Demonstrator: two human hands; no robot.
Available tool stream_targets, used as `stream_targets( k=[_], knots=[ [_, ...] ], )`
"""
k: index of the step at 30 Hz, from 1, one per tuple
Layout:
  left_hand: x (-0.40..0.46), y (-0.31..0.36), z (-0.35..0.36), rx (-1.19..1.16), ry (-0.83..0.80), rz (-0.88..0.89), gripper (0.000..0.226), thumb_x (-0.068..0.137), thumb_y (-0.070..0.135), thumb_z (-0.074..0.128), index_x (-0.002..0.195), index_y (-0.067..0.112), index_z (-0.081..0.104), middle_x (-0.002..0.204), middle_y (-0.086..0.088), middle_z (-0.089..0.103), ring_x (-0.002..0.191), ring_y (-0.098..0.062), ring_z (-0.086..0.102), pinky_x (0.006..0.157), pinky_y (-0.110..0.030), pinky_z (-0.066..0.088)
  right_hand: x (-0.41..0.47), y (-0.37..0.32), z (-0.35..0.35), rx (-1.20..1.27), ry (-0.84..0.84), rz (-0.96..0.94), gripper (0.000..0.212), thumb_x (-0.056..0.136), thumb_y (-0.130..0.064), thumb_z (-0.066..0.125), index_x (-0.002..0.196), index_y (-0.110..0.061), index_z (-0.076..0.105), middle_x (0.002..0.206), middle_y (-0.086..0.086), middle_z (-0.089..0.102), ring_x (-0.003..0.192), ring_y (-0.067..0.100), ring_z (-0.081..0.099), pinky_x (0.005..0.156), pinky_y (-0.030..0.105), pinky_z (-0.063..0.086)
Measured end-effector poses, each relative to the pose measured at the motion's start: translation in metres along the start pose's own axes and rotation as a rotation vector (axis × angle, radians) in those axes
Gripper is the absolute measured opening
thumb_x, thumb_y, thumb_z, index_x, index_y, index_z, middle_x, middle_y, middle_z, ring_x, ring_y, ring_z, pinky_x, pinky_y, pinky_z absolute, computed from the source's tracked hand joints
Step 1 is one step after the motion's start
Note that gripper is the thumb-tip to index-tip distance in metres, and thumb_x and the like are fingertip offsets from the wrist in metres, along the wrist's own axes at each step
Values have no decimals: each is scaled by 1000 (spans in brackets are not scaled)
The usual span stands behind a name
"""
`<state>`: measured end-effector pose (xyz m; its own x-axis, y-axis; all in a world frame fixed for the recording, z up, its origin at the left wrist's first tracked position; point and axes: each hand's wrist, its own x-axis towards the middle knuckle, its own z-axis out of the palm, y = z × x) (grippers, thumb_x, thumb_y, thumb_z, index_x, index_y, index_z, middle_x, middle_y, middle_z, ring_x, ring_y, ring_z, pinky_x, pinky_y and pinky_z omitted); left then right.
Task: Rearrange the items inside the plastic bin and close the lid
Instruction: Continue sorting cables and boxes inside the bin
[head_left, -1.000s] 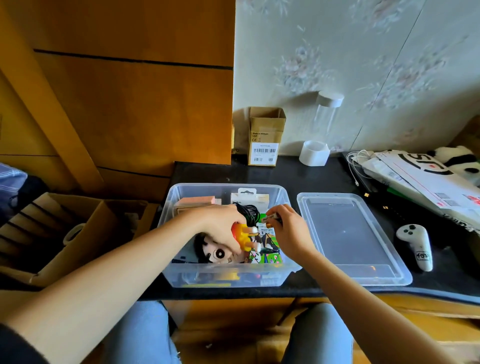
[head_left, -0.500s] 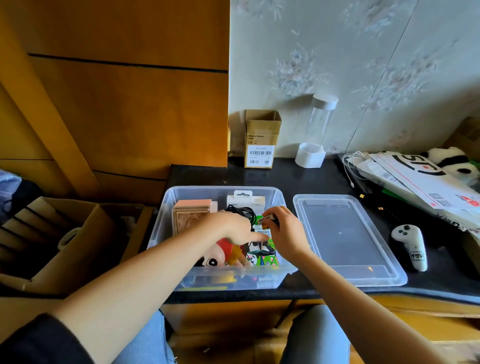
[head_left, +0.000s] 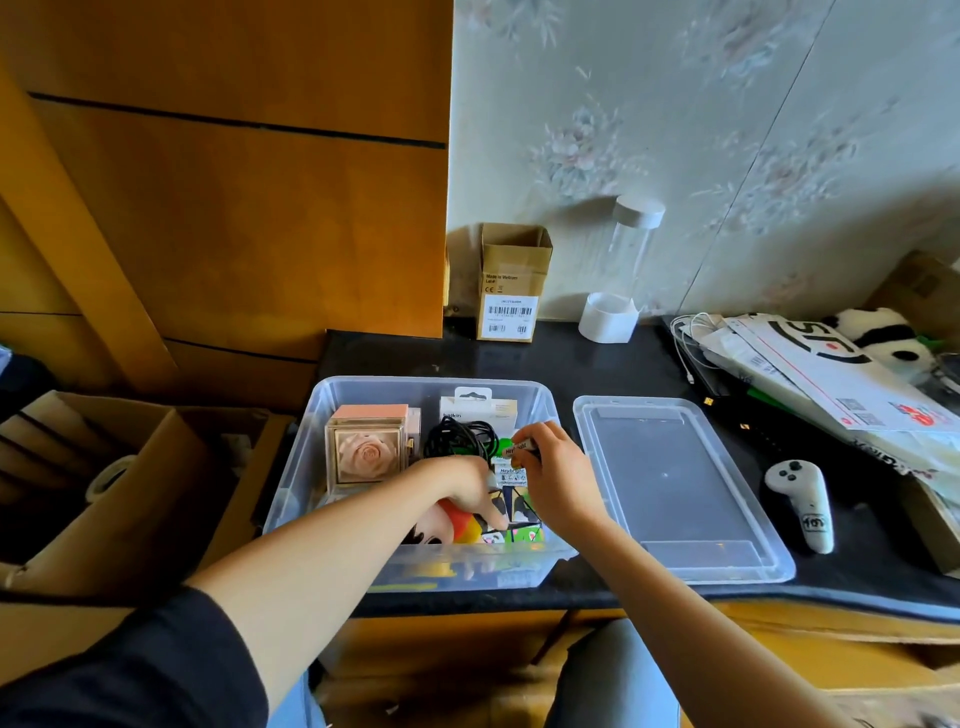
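The clear plastic bin stands open on the black table. Inside are a pink rose box at the left, a white Belkin package at the back, a coiled black cable, a colourful card pack and a plush doll with a red and yellow part. My left hand reaches into the bin and presses down on the doll. My right hand pinches a small labelled item over the card pack. The clear lid lies flat to the right of the bin.
A white controller lies right of the lid. A small cardboard box and a clear tube on a white base stand by the wall. Papers, cables and a panda plush fill the right side. An open carton sits left of the table.
My left hand has pushed the doll lower into the front of the bin, uncovering the rose box. My right hand stays at the small item by the cable.
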<state>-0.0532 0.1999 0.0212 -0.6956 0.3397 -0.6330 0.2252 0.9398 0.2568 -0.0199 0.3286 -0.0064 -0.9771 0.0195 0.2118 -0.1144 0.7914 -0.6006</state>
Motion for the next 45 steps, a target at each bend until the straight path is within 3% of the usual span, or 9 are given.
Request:
stream_targets(
  k=[5,10,13,20,25,28,31,35,45],
  knots=[
    [-12,-8,-11,185,243,-42,45,78,55,65,64,16,46,67,1,49,62,-18,47,54,-26,35,1,0,-1,-115,-28,-32,20,93,-6,49,109,-13,58,112,2,57,87,22,60,73,32,53],
    [-24,-13,-20,351,415,-94,15,83,31,55,85,16,57,107,-7,64,87,-24,55,69,-26,37,10,-8,1,-194,-13,55,24,92,-3,45,113,-9,55,112,7,59,85,27,61,69,36,52],
    [-28,-17,-21,358,454,-86,29,87,32,53,107,13,61,113,-9,62,102,-26,57,72,-27,36,17,-13,1,-381,-109,69,27,86,4,47,110,-7,52,110,9,58,84,29,61,60,32,43],
    [-38,-44,-17,174,597,-9,27,89,39,53,88,12,52,73,1,52,58,-13,45,46,-25,27,18,-19,8,-719,-406,11,34,86,2,53,120,-4,47,112,10,57,94,25,64,70,28,50],
    [-43,-58,-9,89,799,33,34,91,46,48,93,13,50,85,0,53,65,-14,45,43,-23,21,30,-23,22,-706,-497,130,25,89,-1,51,114,0,54,93,10,61,90,27,64,62,27,45],
    [-43,-62,-5,73,835,34,39,92,49,45,99,11,52,95,-3,58,71,-16,45,44,-23,20,36,-21,30,-638,-627,164,24,92,-5,45,110,3,58,70,2,43,84,25,59,58,21,40],
    [-41,-63,1,96,838,33,43,93,50,43,107,10,52,105,-6,60,77,-17,48,50,-26,26,35,-18,35,-651,-651,158,24,93,-2,42,107,1,60,69,2,47,64,18,50,46,18,32],
    [-41,-63,5,116,842,41,44,94,49,41,110,10,51,106,-6,60,76,-17,46,56,-28,31,28,-20,36,-767,-617,106,32,86,9,43,113,-4,55,106,13,63,93,27,62,66,28,45],
    [-36,-65,10,139,850,49,44,95,48,41,113,9,51,106,-6,60,78,-17,50,58,-28,34,23,-14,30,-1088,-563,-143,34,87,-11,63,120,-10,59,122,7,55,115,22,47,91,31,46]
  ],
)
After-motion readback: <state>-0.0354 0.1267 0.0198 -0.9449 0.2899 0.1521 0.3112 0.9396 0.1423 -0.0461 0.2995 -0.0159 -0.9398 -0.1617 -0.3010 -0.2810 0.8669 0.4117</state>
